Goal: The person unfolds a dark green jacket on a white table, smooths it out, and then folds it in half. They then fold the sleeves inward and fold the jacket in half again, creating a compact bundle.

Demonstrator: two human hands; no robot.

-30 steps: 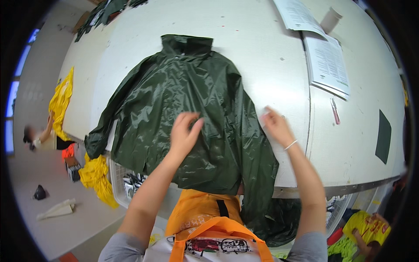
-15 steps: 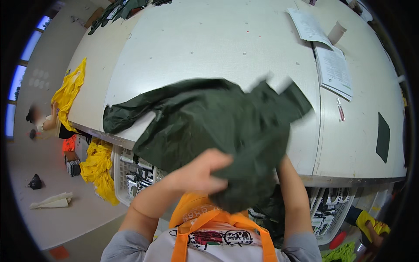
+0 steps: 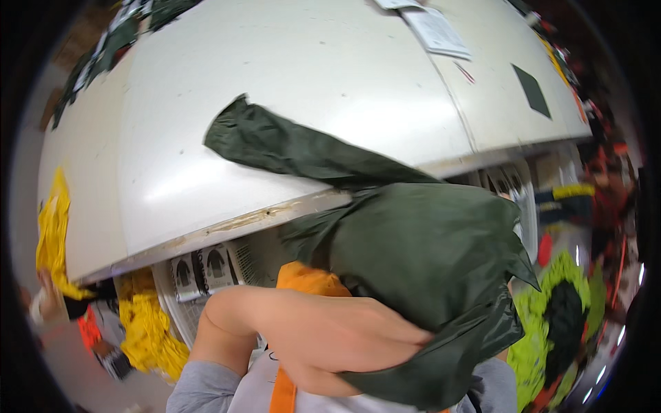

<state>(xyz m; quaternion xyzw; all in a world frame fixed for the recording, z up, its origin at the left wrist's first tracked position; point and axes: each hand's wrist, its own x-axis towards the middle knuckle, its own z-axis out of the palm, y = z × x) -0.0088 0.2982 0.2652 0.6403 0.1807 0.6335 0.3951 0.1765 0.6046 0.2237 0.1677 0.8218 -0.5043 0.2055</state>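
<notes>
A dark green jacket (image 3: 427, 255) of thin, slightly shiny fabric hangs bunched in front of me, over the table's near edge. One long sleeve (image 3: 296, 148) stretches back to the left across the tabletop. My left hand (image 3: 365, 334) reaches across my body, its fingers tucked into a fold at the jacket's lower edge and closed on it. The jacket covers my right hand almost wholly; only slivers of skin show along its right side, so its fingers cannot be made out.
The pale table (image 3: 275, 69) bears papers (image 3: 437, 33), small red-and-white snips (image 3: 465, 73) and a dark green panel (image 3: 531, 91). Below its edge stand white baskets with packaged goods (image 3: 203, 272). Yellow garments (image 3: 148, 323) hang at left; lime-green ones (image 3: 527, 344) lie at right. Someone's hand touches yellow cloth (image 3: 54, 237).
The jacket has been pulled off the table toward me and to the right, one sleeve trailing. My left hand has moved right and now grips its lower edge. The view has turned right.
</notes>
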